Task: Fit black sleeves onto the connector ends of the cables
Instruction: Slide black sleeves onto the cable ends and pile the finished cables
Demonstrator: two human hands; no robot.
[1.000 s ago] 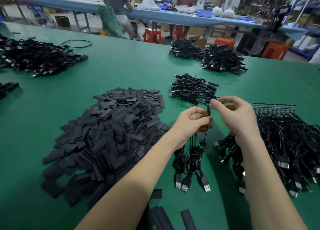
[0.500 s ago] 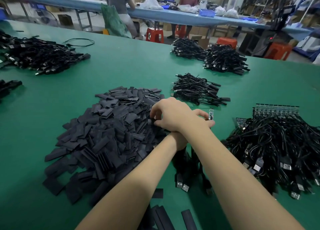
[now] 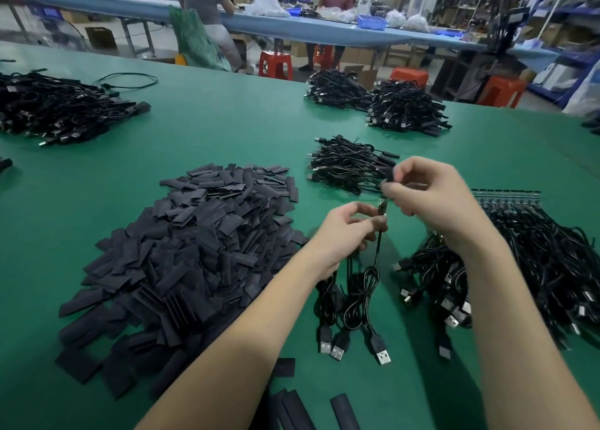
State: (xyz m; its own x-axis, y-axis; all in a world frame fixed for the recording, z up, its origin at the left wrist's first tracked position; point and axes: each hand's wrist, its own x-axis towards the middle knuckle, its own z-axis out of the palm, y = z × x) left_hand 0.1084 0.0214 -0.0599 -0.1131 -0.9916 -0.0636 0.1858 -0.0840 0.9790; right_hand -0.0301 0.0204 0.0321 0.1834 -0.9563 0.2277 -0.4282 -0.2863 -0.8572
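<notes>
My left hand [image 3: 344,231] grips a few black cables [image 3: 360,287] just below a small green connector board [image 3: 382,206] that stands upright; their USB plugs [image 3: 354,350] hang toward me. My right hand [image 3: 428,199] is just above the board, pinching a black sleeve [image 3: 389,179] between thumb and fingers. A big heap of flat black sleeves [image 3: 181,251] lies left of my hands. A heap of cables with bare connector boards [image 3: 532,254] lies on the right, its boards lined up along the far edge.
A small cable bundle [image 3: 349,165] lies beyond my hands; more cable heaps sit at the far centre [image 3: 376,100] and far left [image 3: 55,108]. Loose sleeves [image 3: 298,407] lie near the table's front edge. People work at a blue bench [image 3: 292,27] behind the green table [image 3: 211,121].
My right hand has come back from the sleeve heap on the left with a sleeve and now sits above the connector board. My left hand still holds the cables.
</notes>
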